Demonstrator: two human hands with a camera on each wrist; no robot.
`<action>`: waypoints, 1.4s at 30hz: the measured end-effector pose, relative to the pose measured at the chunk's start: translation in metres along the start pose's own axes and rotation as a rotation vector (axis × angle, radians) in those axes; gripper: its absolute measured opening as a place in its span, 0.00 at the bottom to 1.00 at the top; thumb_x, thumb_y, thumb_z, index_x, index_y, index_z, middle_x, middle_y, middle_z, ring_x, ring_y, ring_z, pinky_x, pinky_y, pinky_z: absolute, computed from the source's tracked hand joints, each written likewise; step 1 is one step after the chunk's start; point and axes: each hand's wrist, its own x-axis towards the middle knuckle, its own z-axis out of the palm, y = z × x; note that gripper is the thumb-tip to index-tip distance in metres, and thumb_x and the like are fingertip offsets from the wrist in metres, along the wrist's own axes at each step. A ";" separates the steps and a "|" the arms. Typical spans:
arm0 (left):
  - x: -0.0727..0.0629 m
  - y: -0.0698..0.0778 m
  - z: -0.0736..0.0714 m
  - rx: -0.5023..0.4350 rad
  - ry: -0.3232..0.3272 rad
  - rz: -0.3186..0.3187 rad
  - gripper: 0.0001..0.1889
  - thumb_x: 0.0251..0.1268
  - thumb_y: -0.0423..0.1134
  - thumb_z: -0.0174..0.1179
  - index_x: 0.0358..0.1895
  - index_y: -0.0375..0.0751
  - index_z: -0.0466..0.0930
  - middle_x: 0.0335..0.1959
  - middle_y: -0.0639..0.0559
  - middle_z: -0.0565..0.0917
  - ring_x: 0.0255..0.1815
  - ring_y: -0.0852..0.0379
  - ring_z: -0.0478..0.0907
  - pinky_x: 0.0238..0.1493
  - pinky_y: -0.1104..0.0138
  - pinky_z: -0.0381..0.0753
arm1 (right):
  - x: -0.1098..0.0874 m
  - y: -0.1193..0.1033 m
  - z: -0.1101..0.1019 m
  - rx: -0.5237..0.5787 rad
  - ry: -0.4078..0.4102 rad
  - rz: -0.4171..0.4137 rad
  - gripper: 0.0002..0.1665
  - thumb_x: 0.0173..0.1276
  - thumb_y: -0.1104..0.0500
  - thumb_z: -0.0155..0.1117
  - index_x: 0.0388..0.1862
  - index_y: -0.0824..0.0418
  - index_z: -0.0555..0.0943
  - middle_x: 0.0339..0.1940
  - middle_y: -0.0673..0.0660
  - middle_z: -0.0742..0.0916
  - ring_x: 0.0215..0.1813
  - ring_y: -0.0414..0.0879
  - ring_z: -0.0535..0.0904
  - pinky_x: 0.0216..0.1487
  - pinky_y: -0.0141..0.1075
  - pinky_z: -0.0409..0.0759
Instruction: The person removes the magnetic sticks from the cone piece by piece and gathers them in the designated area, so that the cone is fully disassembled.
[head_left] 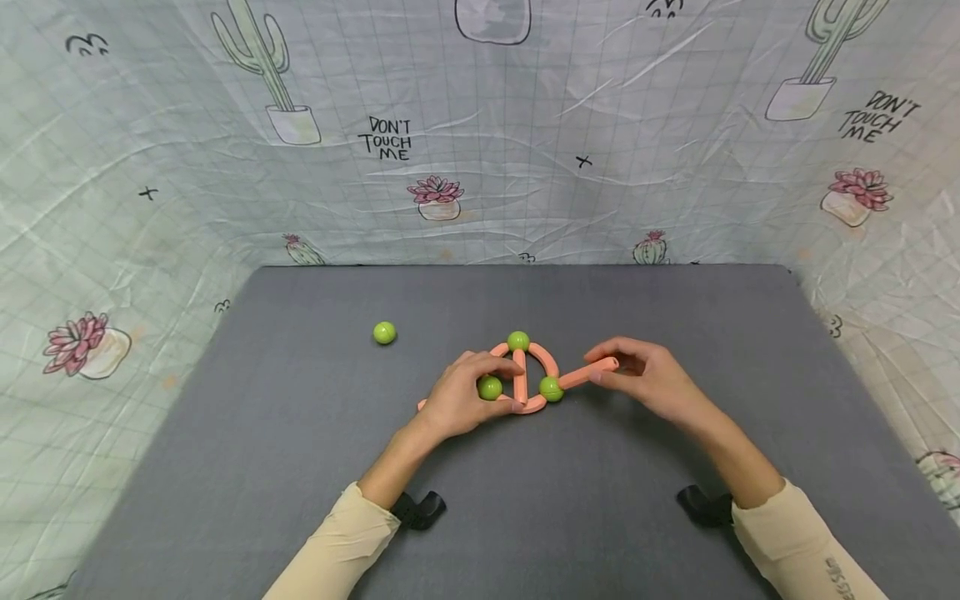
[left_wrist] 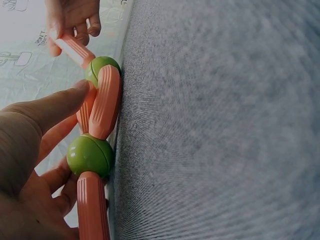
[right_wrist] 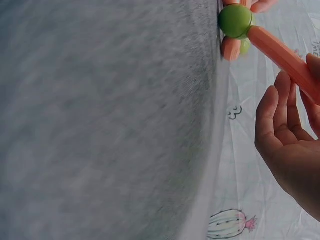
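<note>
The right grip [head_left: 637, 372] is pinching a coral rod [head_left: 588, 373], whose other end is meeting a green ball [head_left: 551, 389] of a ring [head_left: 547, 360]. The left grip [head_left: 463, 393] is holding this ring, which is lying around the middle of the worktop [head_left: 555, 508]. Nearer the far left corner, another ball [head_left: 385, 333] is resting.
</note>
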 end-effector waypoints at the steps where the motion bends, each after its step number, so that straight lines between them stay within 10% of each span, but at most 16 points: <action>1: 0.000 0.000 0.000 0.002 -0.002 0.001 0.24 0.55 0.45 0.80 0.57 0.52 0.88 0.52 0.55 0.90 0.51 0.54 0.78 0.57 0.57 0.76 | -0.001 0.001 -0.001 0.003 -0.004 0.002 0.19 0.74 0.54 0.70 0.59 0.61 0.84 0.53 0.57 0.87 0.45 0.39 0.84 0.45 0.35 0.82; 42: 0.001 -0.003 0.000 -0.010 -0.018 -0.003 0.23 0.56 0.45 0.80 0.56 0.51 0.88 0.49 0.56 0.91 0.48 0.56 0.77 0.54 0.60 0.77 | 0.000 0.020 -0.011 -0.161 -0.202 0.049 0.22 0.66 0.62 0.76 0.58 0.66 0.84 0.47 0.58 0.89 0.45 0.43 0.84 0.46 0.33 0.83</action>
